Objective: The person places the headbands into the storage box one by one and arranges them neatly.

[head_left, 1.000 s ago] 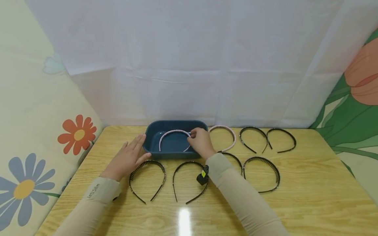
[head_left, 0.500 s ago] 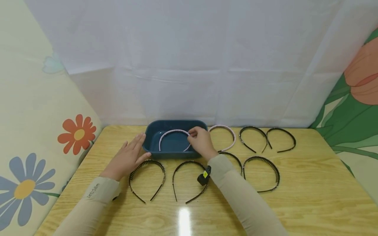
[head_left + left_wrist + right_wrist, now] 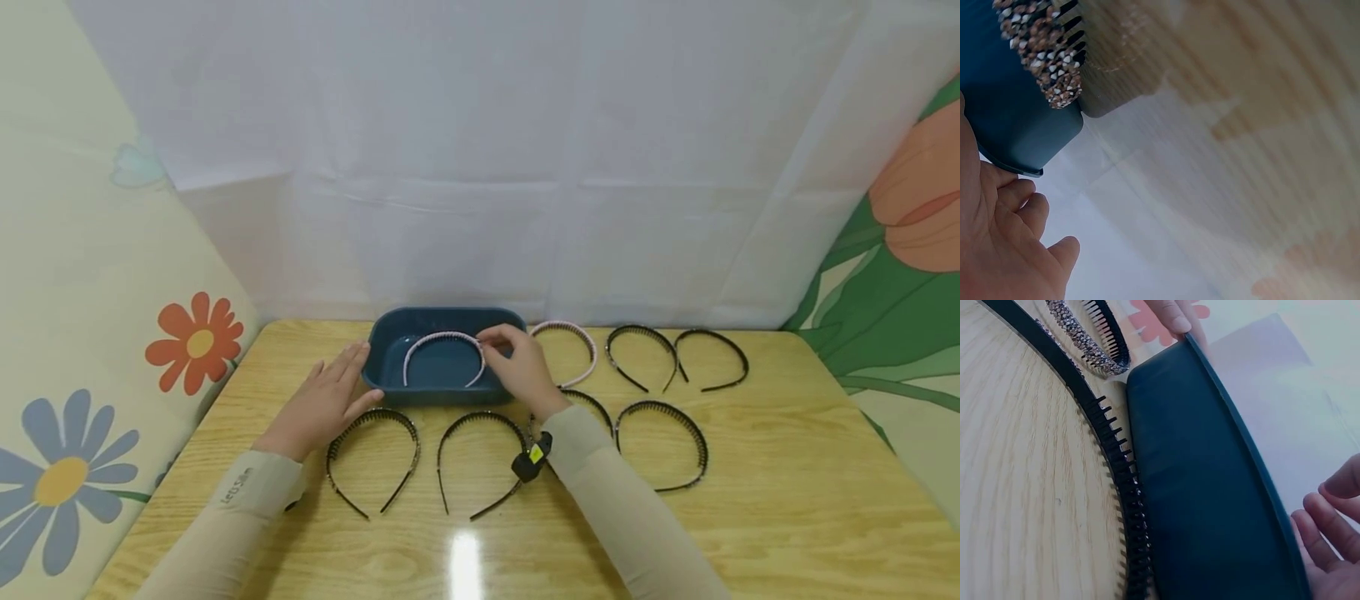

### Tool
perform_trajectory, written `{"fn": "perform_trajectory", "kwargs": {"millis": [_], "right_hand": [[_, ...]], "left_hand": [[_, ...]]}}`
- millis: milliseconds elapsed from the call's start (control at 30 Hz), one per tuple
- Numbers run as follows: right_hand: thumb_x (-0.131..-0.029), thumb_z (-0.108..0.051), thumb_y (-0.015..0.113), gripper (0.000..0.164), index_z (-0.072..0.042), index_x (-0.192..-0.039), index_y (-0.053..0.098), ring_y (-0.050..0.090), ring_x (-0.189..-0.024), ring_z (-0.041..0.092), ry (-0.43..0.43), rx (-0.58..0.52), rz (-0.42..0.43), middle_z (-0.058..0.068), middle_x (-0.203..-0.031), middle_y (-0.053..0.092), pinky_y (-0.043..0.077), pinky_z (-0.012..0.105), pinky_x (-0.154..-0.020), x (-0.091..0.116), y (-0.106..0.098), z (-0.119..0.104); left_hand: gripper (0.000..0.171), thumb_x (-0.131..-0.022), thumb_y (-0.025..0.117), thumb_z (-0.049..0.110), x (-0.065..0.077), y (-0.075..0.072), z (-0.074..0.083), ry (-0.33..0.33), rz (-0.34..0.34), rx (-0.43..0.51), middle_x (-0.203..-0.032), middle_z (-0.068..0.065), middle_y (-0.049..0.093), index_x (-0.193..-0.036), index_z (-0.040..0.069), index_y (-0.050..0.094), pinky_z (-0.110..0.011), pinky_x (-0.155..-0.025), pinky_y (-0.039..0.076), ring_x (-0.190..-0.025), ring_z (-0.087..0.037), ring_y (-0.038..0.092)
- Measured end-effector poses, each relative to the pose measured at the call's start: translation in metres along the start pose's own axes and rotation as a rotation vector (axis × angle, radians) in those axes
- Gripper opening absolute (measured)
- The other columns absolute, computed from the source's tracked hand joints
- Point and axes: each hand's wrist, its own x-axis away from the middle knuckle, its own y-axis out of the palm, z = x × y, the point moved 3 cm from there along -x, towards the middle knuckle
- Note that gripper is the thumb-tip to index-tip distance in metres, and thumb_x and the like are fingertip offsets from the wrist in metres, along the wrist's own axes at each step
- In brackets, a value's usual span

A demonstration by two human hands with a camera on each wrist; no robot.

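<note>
A blue plastic basin [image 3: 442, 397] stands at the back of the table, with a pink toothed headband [image 3: 444, 335] lying inside it. My left hand [image 3: 318, 408], fingers extended, rests against the basin's left end; in the left wrist view its fingertips are right at the rim. My right hand [image 3: 521, 367] reaches over the basin's right end, fingertips right beside the pink headband's right side. In the right wrist view, its fingers [image 3: 1325, 528] are loosely bent and show nothing between them. Just in front of the basin lie two black toothed headbands, one left [image 3: 375, 414] and one middle [image 3: 480, 415].
Right of the basin, a second pink headband [image 3: 592, 350] and two black headbands, one nearer [image 3: 643, 330] and one farther right [image 3: 712, 333], lie in a row. Another black headband [image 3: 697, 433] lies in front; one more is partly under the right sleeve. A white cloth [image 3: 450, 208] hangs behind.
My right hand has drawn back slightly to the right and its fingers have loosened from the pink headband, whose right side now shows more. The left hand stays at the basin.
</note>
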Motion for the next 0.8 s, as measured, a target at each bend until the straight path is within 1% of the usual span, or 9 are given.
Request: {"fn": "perform_trajectory", "kwargs": {"millis": [133,267,333,433,533,633,800], "right_hand": [[-0.099,-0.007,0.062,0.020,0.000,-0.116,0.071,0.065,-0.099,0.025,0.017,-0.007,0.003,0.011,-0.107,0.071,0.056,0.035,-0.084,0.006,-0.008,0.000],[-0.098,-0.004,0.062,0.022,0.002,-0.116,0.071,0.066,-0.098,0.028,0.035,-0.021,0.002,0.014,-0.108,0.072,0.058,0.036,-0.082,0.012,-0.021,-0.001],[-0.097,-0.004,0.062,0.022,0.002,-0.116,0.071,0.066,-0.099,0.028,0.029,-0.016,0.005,0.015,-0.110,0.072,0.059,0.038,-0.083,0.015,-0.028,-0.001],[-0.097,-0.003,0.063,0.021,0.001,-0.115,0.072,0.066,-0.102,0.029,0.014,0.015,0.027,0.015,-0.111,0.072,0.058,0.040,-0.086,0.020,-0.040,-0.001],[-0.097,-0.003,0.063,0.019,0.000,-0.114,0.072,0.066,-0.102,0.029,-0.010,0.062,0.060,0.014,-0.110,0.072,0.059,0.043,-0.086,0.026,-0.054,-0.001],[-0.099,-0.004,0.063,0.020,-0.001,-0.116,0.072,0.066,-0.102,0.029,-0.029,0.107,0.076,0.014,-0.111,0.071,0.059,0.046,-0.085,0.031,-0.069,-0.001],[-0.101,-0.006,0.061,0.023,0.001,-0.120,0.071,0.066,-0.102,0.029,-0.047,0.202,0.096,0.015,-0.113,0.071,0.058,0.046,-0.086,0.038,-0.093,0.002]], "left_hand": [[0.083,-0.106,0.050,0.048,0.001,0.001,-0.001,-0.002,0.000,-0.001,-0.165,-0.025,0.018,-0.160,-0.004,0.016,-0.068,-0.118,0.014,-0.152,-0.043,0.018],[0.083,-0.106,0.049,0.049,0.000,0.001,-0.002,-0.004,-0.003,0.003,-0.166,-0.024,0.017,-0.160,-0.004,0.016,-0.068,-0.118,0.014,-0.152,-0.043,0.017],[0.083,-0.106,0.049,0.048,0.000,0.001,-0.001,-0.003,-0.001,0.003,-0.166,-0.024,0.017,-0.160,-0.004,0.016,-0.068,-0.118,0.014,-0.152,-0.043,0.017],[0.083,-0.106,0.049,0.048,-0.001,0.001,-0.001,0.000,0.000,0.006,-0.166,-0.025,0.018,-0.160,-0.004,0.016,-0.068,-0.118,0.014,-0.152,-0.043,0.018],[0.083,-0.106,0.049,0.048,-0.001,0.001,0.000,0.001,-0.003,0.010,-0.166,-0.025,0.017,-0.160,-0.005,0.016,-0.068,-0.118,0.014,-0.152,-0.043,0.017],[0.083,-0.106,0.049,0.048,-0.001,0.001,0.000,0.001,-0.004,0.012,-0.165,-0.025,0.017,-0.160,-0.005,0.016,-0.068,-0.118,0.014,-0.152,-0.043,0.017],[0.083,-0.106,0.049,0.048,-0.001,0.002,-0.001,0.003,0.000,0.009,-0.165,-0.025,0.018,-0.160,-0.005,0.016,-0.068,-0.118,0.014,-0.152,-0.043,0.018]]}}
